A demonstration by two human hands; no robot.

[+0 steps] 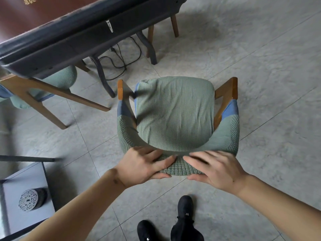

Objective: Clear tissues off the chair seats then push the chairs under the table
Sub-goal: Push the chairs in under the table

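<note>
Both hands sit on the top of the curved backrest of the chair (175,115). Left hand (144,164) wraps it, fingers over the top and thumb under the rear edge. Right hand (215,169) does the same, fingers a bit more spread, slightly blurred. Fingertips nearly meet at centre.

Seat shows no tissue. The chair stands on the floor (269,84), directly ahead of the hands, seat front pointing away toward the bench (73,37), which lies up and to the left, well apart. Its axis looks skewed from the bench edge, so my guess: push forward-left with some rotation. A second chair (52,84) is already partly tucked under at left.
</note>
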